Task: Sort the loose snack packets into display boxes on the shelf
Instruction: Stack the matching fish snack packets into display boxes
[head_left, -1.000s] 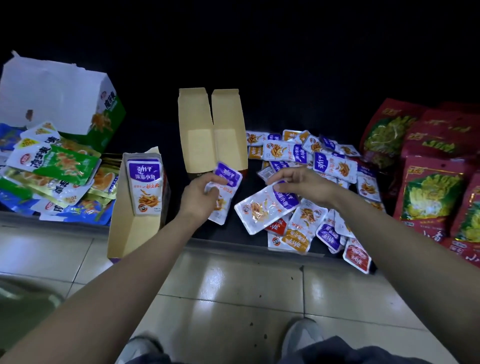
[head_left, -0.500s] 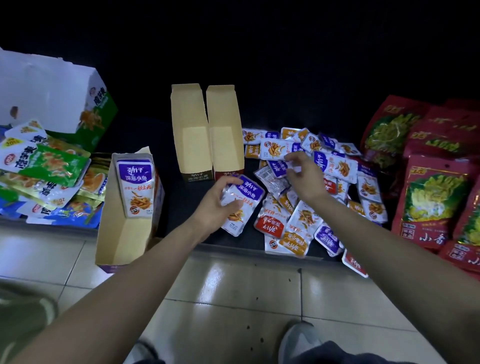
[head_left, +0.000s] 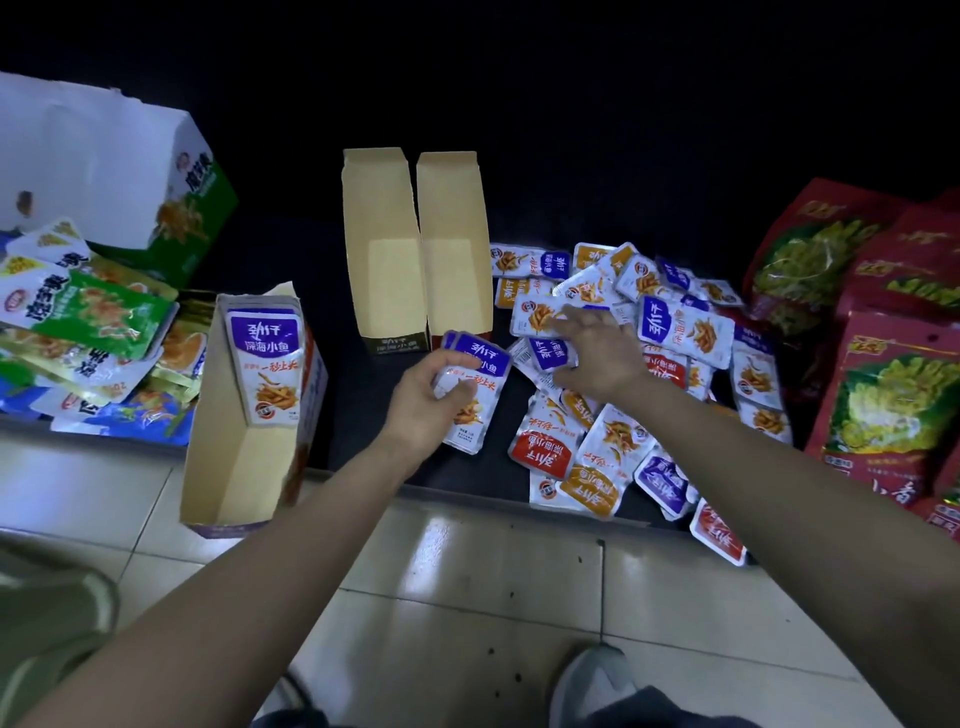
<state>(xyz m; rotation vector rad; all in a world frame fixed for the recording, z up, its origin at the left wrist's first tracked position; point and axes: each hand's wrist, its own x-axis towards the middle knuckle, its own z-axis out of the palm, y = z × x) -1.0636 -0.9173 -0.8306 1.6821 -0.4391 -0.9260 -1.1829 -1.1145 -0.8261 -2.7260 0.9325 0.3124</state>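
My left hand grips a small stack of purple-topped snack packets just in front of two empty tan display boxes. My right hand reaches into the heap of loose purple, orange and red packets on the dark shelf, its fingers on a purple packet. A third display box stands at the left, tilted over the shelf edge, with purple packets upright at its back.
Green, blue and white snack bags and a white-green carton lie at the far left. Large red bags stand at the right. Tiled floor and my shoes sit below the shelf edge.
The right hand passed a purple packet to the left hand's stack, then moved back into the heap and now lies on another purple packet. The left hand drifted right, closer to the heap.
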